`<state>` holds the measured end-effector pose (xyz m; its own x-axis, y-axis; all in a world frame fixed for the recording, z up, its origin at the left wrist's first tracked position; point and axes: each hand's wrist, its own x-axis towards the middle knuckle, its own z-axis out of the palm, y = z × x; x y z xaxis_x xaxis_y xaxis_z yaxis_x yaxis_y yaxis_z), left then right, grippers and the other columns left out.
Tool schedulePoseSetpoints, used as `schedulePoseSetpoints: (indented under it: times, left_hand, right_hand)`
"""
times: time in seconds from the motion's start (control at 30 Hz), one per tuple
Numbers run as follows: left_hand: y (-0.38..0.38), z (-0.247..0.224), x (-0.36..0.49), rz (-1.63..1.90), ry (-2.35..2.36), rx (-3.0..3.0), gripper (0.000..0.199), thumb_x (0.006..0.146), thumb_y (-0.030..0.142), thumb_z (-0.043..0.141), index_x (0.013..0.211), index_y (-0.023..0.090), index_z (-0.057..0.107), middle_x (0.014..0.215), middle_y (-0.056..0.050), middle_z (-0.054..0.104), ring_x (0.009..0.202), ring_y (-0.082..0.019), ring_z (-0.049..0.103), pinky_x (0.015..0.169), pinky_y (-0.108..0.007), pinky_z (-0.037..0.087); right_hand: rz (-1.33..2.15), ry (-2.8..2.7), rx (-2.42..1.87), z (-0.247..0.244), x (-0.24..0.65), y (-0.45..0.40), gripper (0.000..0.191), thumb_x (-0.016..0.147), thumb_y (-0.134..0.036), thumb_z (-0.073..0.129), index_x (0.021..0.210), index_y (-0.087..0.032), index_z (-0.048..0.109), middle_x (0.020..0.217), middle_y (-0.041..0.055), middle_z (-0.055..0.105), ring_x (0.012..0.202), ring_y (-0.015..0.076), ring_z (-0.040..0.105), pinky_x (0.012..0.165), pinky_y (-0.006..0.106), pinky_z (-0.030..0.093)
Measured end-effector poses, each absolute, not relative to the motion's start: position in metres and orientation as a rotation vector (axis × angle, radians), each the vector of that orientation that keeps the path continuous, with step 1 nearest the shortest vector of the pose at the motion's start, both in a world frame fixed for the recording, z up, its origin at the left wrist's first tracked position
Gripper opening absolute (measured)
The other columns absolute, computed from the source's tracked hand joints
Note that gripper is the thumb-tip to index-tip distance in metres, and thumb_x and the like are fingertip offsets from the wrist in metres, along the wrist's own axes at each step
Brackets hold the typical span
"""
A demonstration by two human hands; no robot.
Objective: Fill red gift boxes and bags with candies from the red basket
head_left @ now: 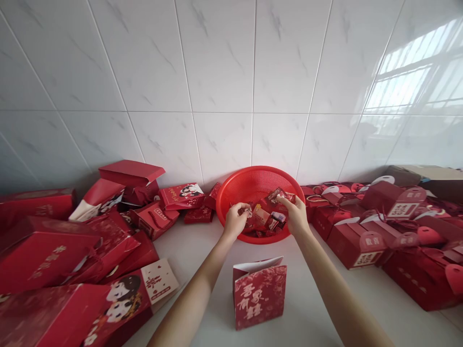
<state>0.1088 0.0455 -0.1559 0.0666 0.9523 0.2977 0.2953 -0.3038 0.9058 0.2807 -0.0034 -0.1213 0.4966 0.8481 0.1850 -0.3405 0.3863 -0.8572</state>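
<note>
Both hands reach into a red plastic basket (258, 171) with perforated sides, which holds several small wrapped sweets (263, 215). My left hand (236, 220) is at the basket's left side, its thumb and fingers pinched on a small wrapped sweet (248, 211). Over the right side, my right hand (297, 215) has its fingers closed on a red wrapped packet (285, 195). Between my forearms, a red paper gift box (259, 296) with pale Chinese characters stands upright on the white surface. Its top flaps look partly open, and its inside is mostly hidden.
Red gift boxes (47, 250) lie in a loose pile on the left, some with cartoon figures. Rows of handled red boxes (356, 241) fill the right side. A cardboard box (430, 173) sits at the far right. Behind everything rises a white tiled wall (222, 72).
</note>
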Motion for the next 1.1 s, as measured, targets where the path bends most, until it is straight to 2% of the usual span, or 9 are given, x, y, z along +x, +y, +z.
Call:
schedulePoseSetpoints:
  times: [0.13,0.27,0.33,0.5,0.6,0.7,0.87,0.97,1.1]
  left_hand:
    - [0.045,-0.152,0.112,1.137,1.308,1.875,0.051,0.061,-0.004,0.063,0.106,0.018,0.073,0.137,-0.013,0.063,0.137,-0.031,0.049,0.117,-0.043,0.034]
    - [0.046,-0.144,0.121,0.945,1.250,2.061,0.080,0.051,-0.009,0.062,0.124,0.023,0.068,0.147,-0.009,0.057,0.142,-0.031,0.044,0.120,-0.042,0.030]
    - [0.048,-0.140,0.125,0.858,1.221,2.129,0.076,0.054,-0.006,0.062,0.123,0.024,0.069,0.137,-0.006,0.065,0.133,-0.029,0.055,0.117,-0.039,0.034]
    - [0.056,-0.132,0.126,0.663,1.255,2.195,0.020,0.080,0.019,0.057,0.084,0.019,0.077,0.086,-0.005,0.078,0.092,-0.025,0.071,0.097,-0.035,0.048]
    - [0.062,-0.130,0.127,0.570,1.293,2.205,0.036,0.091,0.031,0.046,0.079,0.016,0.076,0.078,-0.007,0.077,0.084,-0.025,0.071,0.083,-0.032,0.051]
    - [0.069,-0.130,0.131,0.480,1.318,2.239,0.029,0.085,0.032,0.060,0.102,0.016,0.076,0.092,-0.008,0.078,0.090,-0.026,0.071,0.083,-0.032,0.051]
    - [0.078,-0.133,0.142,0.302,1.297,2.308,0.085,0.057,0.014,0.080,0.139,0.024,0.059,0.123,-0.008,0.072,0.112,-0.032,0.066,0.090,-0.034,0.051]
    - [0.082,-0.133,0.146,0.225,1.229,2.332,0.072,0.057,0.014,0.081,0.126,0.029,0.069,0.113,-0.004,0.076,0.107,-0.031,0.068,0.089,-0.034,0.051]
    - [0.083,-0.134,0.149,0.239,1.154,2.341,0.031,0.056,0.013,0.080,0.083,0.027,0.077,0.079,0.003,0.075,0.084,-0.023,0.070,0.076,-0.028,0.050]
  right_hand:
    - [0.777,-0.668,-0.842,-0.108,0.287,-0.009,0.033,0.055,-0.030,0.085,0.081,-0.018,0.070,0.076,0.0034,0.074,0.071,0.0234,0.071,0.068,0.036,0.061]
    - [0.744,-0.638,-0.831,-0.097,0.295,-0.015,0.031,0.054,-0.028,0.084,0.080,-0.017,0.069,0.074,0.0030,0.074,0.070,0.0225,0.070,0.068,0.036,0.061]
    - [0.739,-0.620,-0.816,-0.094,0.298,-0.016,0.030,0.054,-0.027,0.084,0.078,-0.018,0.069,0.074,0.0031,0.073,0.071,0.0226,0.070,0.068,0.036,0.061]
    - [0.705,-0.628,-0.803,-0.095,0.304,-0.014,0.031,0.055,-0.029,0.084,0.078,-0.017,0.068,0.074,0.0026,0.073,0.071,0.0213,0.069,0.067,0.034,0.060]
    - [0.665,-0.629,-0.810,-0.100,0.308,-0.010,0.034,0.054,-0.031,0.085,0.080,-0.016,0.067,0.074,0.0019,0.072,0.070,0.0201,0.069,0.068,0.033,0.059]
    - [0.610,-0.639,-0.840,-0.108,0.311,-0.005,0.035,0.055,-0.034,0.084,0.080,-0.017,0.067,0.072,-0.0002,0.071,0.069,0.0180,0.066,0.067,0.031,0.057]
    - [0.596,-0.637,-0.881,-0.120,0.315,0.003,0.036,0.055,-0.035,0.083,0.080,-0.017,0.067,0.073,0.0001,0.071,0.069,0.0188,0.065,0.066,0.031,0.055]
    - [0.626,-0.637,-0.886,-0.122,0.315,0.004,0.036,0.054,-0.034,0.083,0.082,-0.017,0.067,0.073,0.0007,0.071,0.070,0.0197,0.066,0.067,0.032,0.055]
    - [0.668,-0.646,-0.884,-0.121,0.315,0.001,0.036,0.055,-0.032,0.084,0.083,-0.017,0.067,0.074,0.0015,0.072,0.071,0.0205,0.067,0.068,0.033,0.056]
